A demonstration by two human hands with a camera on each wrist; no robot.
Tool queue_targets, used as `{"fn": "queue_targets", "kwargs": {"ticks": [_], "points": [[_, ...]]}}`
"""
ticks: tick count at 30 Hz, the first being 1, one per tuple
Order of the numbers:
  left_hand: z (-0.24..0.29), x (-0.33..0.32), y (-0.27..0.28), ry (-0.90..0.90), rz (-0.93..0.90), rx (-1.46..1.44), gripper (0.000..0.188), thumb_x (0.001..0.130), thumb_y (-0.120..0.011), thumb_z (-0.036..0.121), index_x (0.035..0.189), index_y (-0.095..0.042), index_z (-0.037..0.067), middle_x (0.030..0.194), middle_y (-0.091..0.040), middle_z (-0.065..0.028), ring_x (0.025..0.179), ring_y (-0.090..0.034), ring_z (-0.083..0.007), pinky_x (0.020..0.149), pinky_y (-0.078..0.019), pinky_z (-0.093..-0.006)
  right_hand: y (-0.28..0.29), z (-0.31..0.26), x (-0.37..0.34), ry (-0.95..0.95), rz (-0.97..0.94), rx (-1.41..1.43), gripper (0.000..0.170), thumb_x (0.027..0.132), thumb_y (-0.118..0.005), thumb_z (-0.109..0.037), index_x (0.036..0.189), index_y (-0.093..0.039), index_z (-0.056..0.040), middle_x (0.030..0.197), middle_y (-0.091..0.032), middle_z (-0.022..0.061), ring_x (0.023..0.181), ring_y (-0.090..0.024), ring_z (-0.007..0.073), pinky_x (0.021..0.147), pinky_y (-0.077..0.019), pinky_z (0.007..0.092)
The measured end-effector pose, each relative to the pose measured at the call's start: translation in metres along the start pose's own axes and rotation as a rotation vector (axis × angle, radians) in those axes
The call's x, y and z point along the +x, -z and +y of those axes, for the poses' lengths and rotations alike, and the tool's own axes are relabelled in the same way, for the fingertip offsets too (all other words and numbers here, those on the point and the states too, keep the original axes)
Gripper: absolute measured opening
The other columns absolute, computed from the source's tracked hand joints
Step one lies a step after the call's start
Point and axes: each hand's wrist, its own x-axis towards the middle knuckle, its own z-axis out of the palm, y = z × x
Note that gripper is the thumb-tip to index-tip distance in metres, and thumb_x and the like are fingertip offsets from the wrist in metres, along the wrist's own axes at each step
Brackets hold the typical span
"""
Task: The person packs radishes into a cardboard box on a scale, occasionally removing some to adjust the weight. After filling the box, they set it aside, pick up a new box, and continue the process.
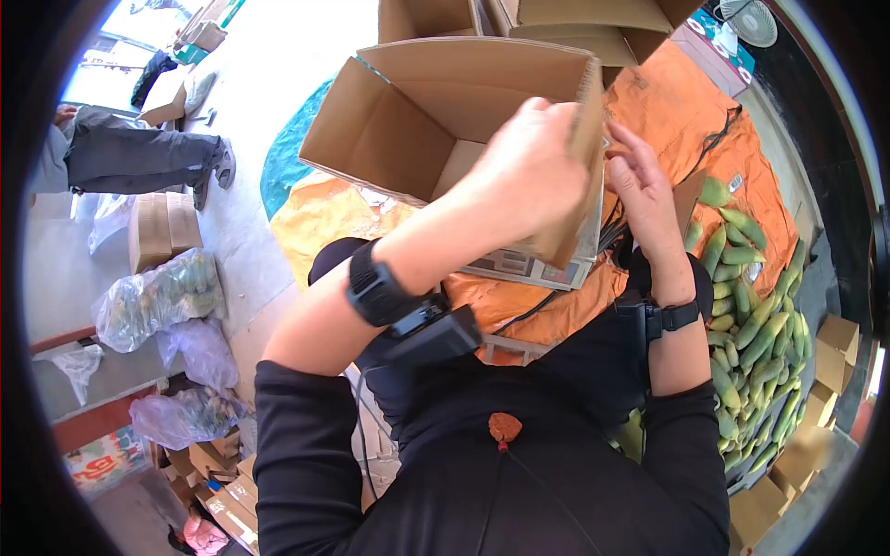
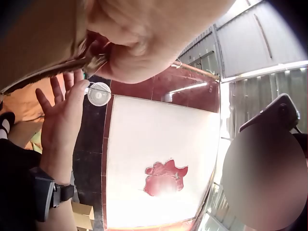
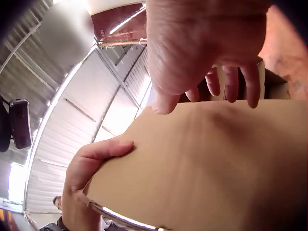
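Observation:
An open cardboard box (image 1: 389,130) stands in front of the body in the head view. My left hand (image 1: 538,167) grips its right side flap (image 1: 584,148), thumb on the cardboard (image 3: 192,159) in the right wrist view. Just to the right of that flap, my right hand (image 1: 644,190) has its fingers loosely extended. In the left wrist view the left hand (image 2: 139,38) pinches the cardboard edge, and the right hand (image 2: 62,115) shows spread fingers. The right wrist view has the right hand (image 3: 207,53) over the flap's edge; whether it touches is unclear.
More open boxes (image 1: 593,18) stand behind. An orange sheet (image 1: 686,102) lies beneath, with a pile of green gourds (image 1: 760,334) at the right. Plastic bags of produce (image 1: 162,296) sit at the left, near another person's legs (image 1: 139,153). A fan (image 1: 749,23) is at the upper right.

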Motion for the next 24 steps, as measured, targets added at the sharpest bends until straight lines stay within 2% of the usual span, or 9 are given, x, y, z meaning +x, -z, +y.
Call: {"fn": "queue_targets", "kwargs": {"ticks": [3,7,11,13,14,16,17,20,24], "points": [[0.018,0.010,-0.024,-0.006,-0.196,-0.111,0.059,0.081,-0.059,0.014,0.134,-0.039,-0.005,0.118,-0.050,-0.0202,0.096,-0.057,-0.0283,0.085,-0.0470,-0.0354,0.008,-0.016,-0.003,-0.085,0.090,0.240,0.054,0.093,-0.056,-0.037,0.136,-0.044,-0.0058,0.120,-0.054,0.0083,0.105,-0.053,0.0157,0.090,-0.0437,0.0314],[0.003,0.005,-0.010,-0.352,-0.063,-0.007,0.058,0.080,-0.066,0.019,0.131,-0.046,-0.001,0.126,-0.049,-0.0199,0.111,-0.053,-0.0304,0.094,-0.0426,-0.0357,0.027,-0.005,-0.002,-0.136,0.237,0.249,0.058,0.093,-0.057,-0.037,0.136,-0.042,-0.0008,0.121,-0.055,0.0124,0.108,-0.053,0.0138,0.087,-0.0456,0.0289],[-0.022,-0.027,0.040,-0.304,-0.064,0.446,0.073,0.066,-0.076,0.018,0.132,-0.048,0.004,0.131,-0.049,-0.0165,0.126,-0.041,-0.0345,0.106,-0.0307,-0.0418,0.032,-0.010,-0.005,-0.144,0.220,0.201,0.057,0.089,-0.064,-0.025,0.135,-0.042,0.0010,0.115,-0.059,0.0132,0.101,-0.057,0.0150,0.084,-0.0467,0.0278],[-0.040,-0.046,0.045,-0.131,-0.106,0.629,0.081,0.060,-0.081,0.021,0.134,-0.048,0.010,0.131,-0.050,-0.0136,0.129,-0.039,-0.0324,0.109,-0.0246,-0.0490,0.032,-0.008,-0.005,-0.162,0.224,0.205,0.059,0.086,-0.067,-0.022,0.134,-0.043,0.0009,0.113,-0.061,0.0145,0.098,-0.059,0.0168,0.083,-0.0472,0.0277],[-0.052,-0.052,0.043,-0.096,-0.090,0.677,0.076,0.062,-0.080,0.019,0.132,-0.050,0.013,0.127,-0.053,-0.0141,0.126,-0.043,-0.0317,0.109,-0.0242,-0.0507,0.031,-0.007,-0.005,-0.157,0.230,0.177,0.060,0.086,-0.067,-0.023,0.135,-0.043,0.0009,0.112,-0.061,0.0147,0.098,-0.059,0.0169,0.083,-0.0472,0.0278],[-0.077,-0.055,0.036,-0.077,0.000,0.709,0.050,0.066,-0.076,0.014,0.114,-0.062,0.010,0.108,-0.061,-0.0123,0.111,-0.054,-0.0306,0.106,-0.0287,-0.0470,0.031,-0.009,-0.005,-0.154,0.245,0.139,0.061,0.086,-0.068,-0.024,0.135,-0.042,0.0009,0.112,-0.061,0.0149,0.098,-0.059,0.0170,0.084,-0.0471,0.0279],[-0.084,-0.055,0.034,-0.088,-0.006,0.701,0.050,0.066,-0.076,0.014,0.114,-0.062,0.010,0.108,-0.061,-0.0123,0.111,-0.054,-0.0306,0.106,-0.0287,-0.0470,0.032,-0.010,-0.005,-0.161,0.240,0.142,0.060,0.086,-0.068,-0.025,0.134,-0.043,0.0011,0.112,-0.061,0.0147,0.098,-0.059,0.0170,0.084,-0.0472,0.0280],[-0.082,-0.050,0.027,-0.179,0.087,0.656,0.010,0.069,-0.069,0.009,0.077,-0.064,0.005,0.077,-0.059,-0.0070,0.084,-0.058,-0.0263,0.089,-0.0390,-0.0395,0.043,-0.006,-0.001,-0.096,0.294,0.153,0.056,0.087,-0.067,-0.024,0.132,-0.046,0.0011,0.112,-0.061,0.0147,0.098,-0.059,0.0169,0.083,-0.0475,0.0281],[-0.059,-0.051,0.015,-0.138,0.091,0.656,0.011,0.071,-0.068,0.011,0.078,-0.063,0.005,0.079,-0.059,-0.0064,0.085,-0.059,-0.0263,0.083,-0.0406,-0.0389,0.077,-0.018,-0.019,-0.029,0.461,0.240,0.040,0.090,-0.063,-0.021,0.124,-0.055,-0.0012,0.114,-0.062,0.0068,0.102,-0.057,0.0127,0.082,-0.0476,0.0271]]}}
